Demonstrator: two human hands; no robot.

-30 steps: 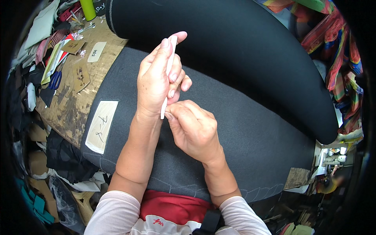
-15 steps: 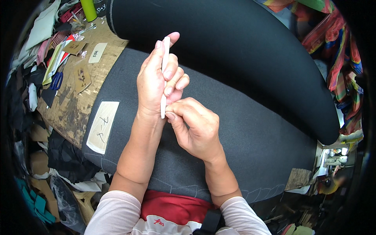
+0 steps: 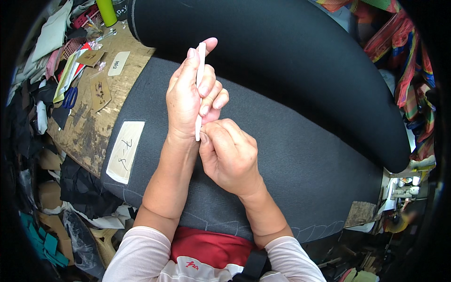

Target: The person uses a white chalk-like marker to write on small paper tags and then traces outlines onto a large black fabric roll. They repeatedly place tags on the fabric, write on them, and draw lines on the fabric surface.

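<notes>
My left hand [image 3: 190, 96] is raised, palm turned inward, its thumb and curled fingers closed round a long, thin white piece of tailor's chalk [image 3: 200, 70], seen edge-on and tapering at the ends. The chalk stands nearly upright, its lower end by my wrist. My right hand [image 3: 230, 152] is closed in a pinch close beside that lower end; whatever lies between its fingertips is too small to make out. Under both hands spreads dark grey cloth [image 3: 282, 174] with thin pale lines along its near edge. A white card pattern [image 3: 125, 152] with handwriting lies on it at the left.
A thick black fabric roll [image 3: 263, 61] crosses the far side. On the worn wooden table [image 3: 84, 141] at the left are blue-handled scissors [image 3: 70, 97], cards and papers. A green bottle [image 3: 107, 11] stands at the far left. Colourful cloth [image 3: 399, 51] hangs at the right, above a sewing machine [image 3: 406, 191].
My right hand has shifted slightly left and its wrist has turned a little, its fingertips still by the chalk's lower end. My left hand keeps its hold; the view has shifted slightly.
</notes>
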